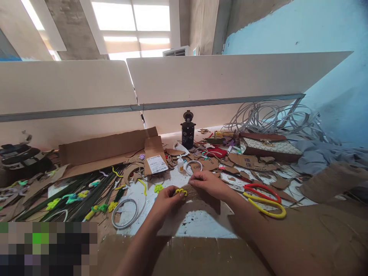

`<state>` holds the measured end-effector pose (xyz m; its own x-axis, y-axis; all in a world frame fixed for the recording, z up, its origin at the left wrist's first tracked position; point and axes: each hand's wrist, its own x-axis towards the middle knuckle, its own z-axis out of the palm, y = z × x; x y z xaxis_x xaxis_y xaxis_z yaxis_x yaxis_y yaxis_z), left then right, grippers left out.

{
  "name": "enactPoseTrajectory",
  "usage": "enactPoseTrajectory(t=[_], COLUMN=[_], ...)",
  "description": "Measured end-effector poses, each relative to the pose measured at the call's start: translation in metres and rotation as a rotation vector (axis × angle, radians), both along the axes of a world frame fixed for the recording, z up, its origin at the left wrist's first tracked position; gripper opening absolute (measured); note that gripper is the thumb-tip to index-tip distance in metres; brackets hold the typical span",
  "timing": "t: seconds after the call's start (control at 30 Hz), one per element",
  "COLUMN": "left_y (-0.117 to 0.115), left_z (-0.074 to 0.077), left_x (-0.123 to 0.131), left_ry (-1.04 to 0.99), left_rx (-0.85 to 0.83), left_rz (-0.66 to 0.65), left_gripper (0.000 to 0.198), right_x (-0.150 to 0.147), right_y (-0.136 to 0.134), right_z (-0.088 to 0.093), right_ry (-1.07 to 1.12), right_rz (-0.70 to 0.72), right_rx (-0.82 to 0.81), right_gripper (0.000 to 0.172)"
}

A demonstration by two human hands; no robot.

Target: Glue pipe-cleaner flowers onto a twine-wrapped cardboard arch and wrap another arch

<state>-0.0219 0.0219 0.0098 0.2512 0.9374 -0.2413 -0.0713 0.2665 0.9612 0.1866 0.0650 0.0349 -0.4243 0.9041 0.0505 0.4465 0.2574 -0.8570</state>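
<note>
My left hand [166, 200] pinches a small yellow pipe-cleaner flower [181, 191] against a twine-wrapped brown piece [192, 191] near the table's front. My right hand [209, 182] rests curled over the top of that same wrapped piece, fingers closed on it. Under both hands lies a piece of cardboard [201, 209] on the white table top [198, 226].
Scissors with red and yellow handles [266, 201] lie to the right. Green stems and pipe-cleaner flowers [77, 197] spread at left beside a wire ring [126, 214]. A black bottle [188, 130], a small glue bottle [180, 164], cardboard scraps, a patterned bag [268, 147] and coiled cable [273, 117] stand behind.
</note>
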Motion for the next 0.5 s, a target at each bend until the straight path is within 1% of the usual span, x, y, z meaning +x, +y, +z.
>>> enactPoseTrajectory(t=[0.13, 0.27, 0.37, 0.5], left_y=[-0.002, 0.001, 0.005, 0.012], left_z=[0.004, 0.005, 0.009, 0.022], left_x=[-0.004, -0.009, -0.019, -0.037], left_ry=[0.062, 0.039, 0.038, 0.013], left_rx=[-0.004, -0.006, 0.013, 0.030], left_rz=[-0.067, -0.072, -0.057, 0.018], left_gripper=[0.057, 0.057, 0.056, 0.053], right_x=[0.001, 0.006, 0.007, -0.003], right_y=[0.000, 0.010, 0.033, 0.071], right_z=[-0.001, -0.008, -0.021, -0.040], right_ry=[0.041, 0.094, 0.090, -0.026], right_rz=[-0.027, -0.085, -0.163, -0.259], right_rx=[-0.005, 0.002, 0.035, 0.102], right_gripper=[0.024, 0.041, 0.045, 0.041])
